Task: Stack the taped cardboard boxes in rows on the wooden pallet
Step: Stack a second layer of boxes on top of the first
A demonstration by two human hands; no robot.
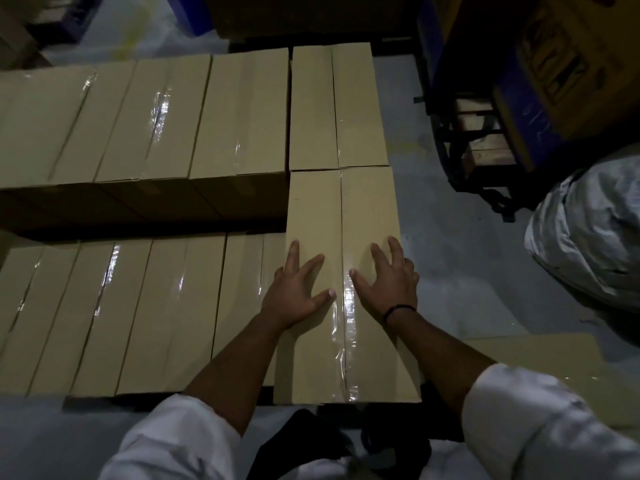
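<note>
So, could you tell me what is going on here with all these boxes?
A person is stacking taped cardboard boxes in rows. The left hand and right hand press flat, fingers spread, on the top of a box at the right end of the near row. It stands higher than its neighbours on the left.

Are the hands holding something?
Nothing is gripped: the left hand and right hand rest flat, fingers spread, on top of the long tan taped cardboard box.
</note>
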